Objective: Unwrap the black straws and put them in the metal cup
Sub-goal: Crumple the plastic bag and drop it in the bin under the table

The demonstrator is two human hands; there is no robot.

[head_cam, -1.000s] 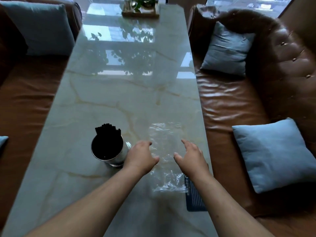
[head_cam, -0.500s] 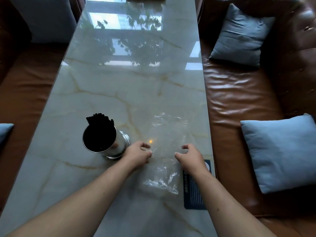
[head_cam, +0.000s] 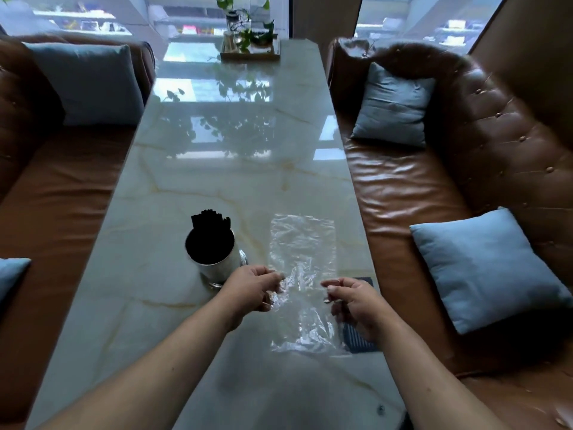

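Black straws (head_cam: pixel 210 219) stand bunched in the metal cup (head_cam: pixel 231 265) on the marble table (head_cam: pixel 192 305), their tips above the rim. To the cup's right a clear, empty plastic wrapper (head_cam: pixel 302 243) lies lengthwise on the table. My left hand (head_cam: pixel 252 288) is just right of the cup, with its fingers pinched on the wrapper's left edge. At the opposite edge my right hand (head_cam: pixel 353 301) has thumb and fingers closed on the plastic. The film is crinkled between the two hands.
A dark ribbed mat (head_cam: pixel 356 339) lies under the wrapper's near right corner, at the table edge. A tray with plants (head_cam: pixel 249 52) stands at the table's far end. Brown leather sofas (head_cam: pixel 418 187) with blue cushions (head_cam: pixel 486 268) flank both long sides.
My hands went from resting open on the wrapper to fingers curled and pinched at its two edges. The camera tilted up, so the far end of the table shows again.
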